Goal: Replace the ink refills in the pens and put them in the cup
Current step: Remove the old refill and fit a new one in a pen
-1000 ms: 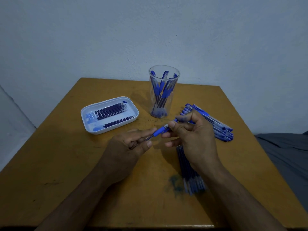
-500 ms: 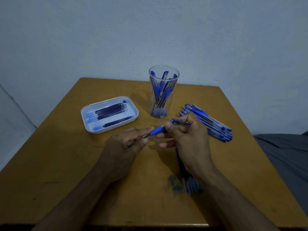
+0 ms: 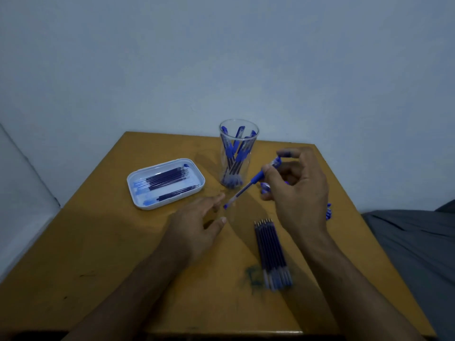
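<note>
Ochre wooden tabletop [image 3: 98, 242]: clear plastic cup [image 3: 238, 153] part-filled (several pens), right hand [image 3: 299, 190] pinching one blue pen [image 3: 251, 183], left hand [image 3: 197, 230] spread empty, loose dark refills [image 3: 270, 249] remaining.

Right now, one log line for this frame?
right hand: holds pen | left hand: open, off pen | cup: holds pens | tray: refills

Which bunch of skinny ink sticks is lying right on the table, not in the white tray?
The bunch of refills near the right hand, lying bare on the table. The others sit inside the white tray.
</note>
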`<state>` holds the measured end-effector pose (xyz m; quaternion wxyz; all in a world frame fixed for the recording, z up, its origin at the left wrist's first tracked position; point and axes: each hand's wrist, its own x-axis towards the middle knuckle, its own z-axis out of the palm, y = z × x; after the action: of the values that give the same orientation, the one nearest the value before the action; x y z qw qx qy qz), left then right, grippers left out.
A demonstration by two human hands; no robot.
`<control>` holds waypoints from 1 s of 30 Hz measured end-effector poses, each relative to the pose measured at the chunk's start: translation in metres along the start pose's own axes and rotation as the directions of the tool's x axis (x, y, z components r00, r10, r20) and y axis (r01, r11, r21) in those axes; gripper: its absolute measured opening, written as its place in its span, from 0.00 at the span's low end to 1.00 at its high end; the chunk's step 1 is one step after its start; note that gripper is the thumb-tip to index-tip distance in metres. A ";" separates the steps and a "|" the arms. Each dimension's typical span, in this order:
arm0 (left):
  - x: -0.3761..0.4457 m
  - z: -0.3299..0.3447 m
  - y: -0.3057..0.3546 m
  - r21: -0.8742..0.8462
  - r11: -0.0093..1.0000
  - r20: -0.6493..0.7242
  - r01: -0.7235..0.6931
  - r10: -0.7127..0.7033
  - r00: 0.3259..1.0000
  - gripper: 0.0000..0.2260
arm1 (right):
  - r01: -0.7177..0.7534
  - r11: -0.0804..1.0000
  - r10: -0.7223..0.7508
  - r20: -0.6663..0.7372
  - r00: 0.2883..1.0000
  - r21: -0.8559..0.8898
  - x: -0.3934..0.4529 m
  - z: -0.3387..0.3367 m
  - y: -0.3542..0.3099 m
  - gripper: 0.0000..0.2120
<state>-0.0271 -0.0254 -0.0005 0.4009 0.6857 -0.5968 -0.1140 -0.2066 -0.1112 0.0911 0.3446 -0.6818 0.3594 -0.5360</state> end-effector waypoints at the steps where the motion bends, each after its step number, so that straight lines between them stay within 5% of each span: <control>1: 0.005 0.001 0.001 0.078 0.997 0.040 -0.014 0.011 0.999 0.23 | 0.032 0.999 -0.032 -0.015 0.999 -0.018 0.007 -0.002 -0.006 0.11; 6: 0.021 0.007 0.005 0.284 0.952 0.197 -0.113 0.058 0.979 0.23 | 0.157 0.983 -0.161 -0.042 0.986 -0.091 0.042 -0.007 -0.040 0.10; 19: 0.018 0.013 0.000 0.398 0.914 0.204 -0.082 -0.001 0.979 0.25 | 0.207 0.975 -0.209 -0.018 0.978 -0.080 0.103 0.005 -0.076 0.10; 25: 0.018 0.015 -0.003 0.406 0.911 0.196 -0.075 -0.006 0.981 0.26 | 0.314 0.907 -0.280 0.156 0.947 -0.281 0.109 0.032 -0.045 0.09; 30: 0.019 0.016 -0.005 0.413 0.908 0.193 -0.075 -0.007 0.981 0.26 | 0.283 0.839 -0.164 0.280 0.946 -0.466 0.111 0.045 -0.021 0.06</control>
<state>-0.0287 -0.0495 -0.0075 0.1878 0.7311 -0.6547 -0.0415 -0.1411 -0.1925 0.1544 0.1300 -0.8419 0.3612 -0.3792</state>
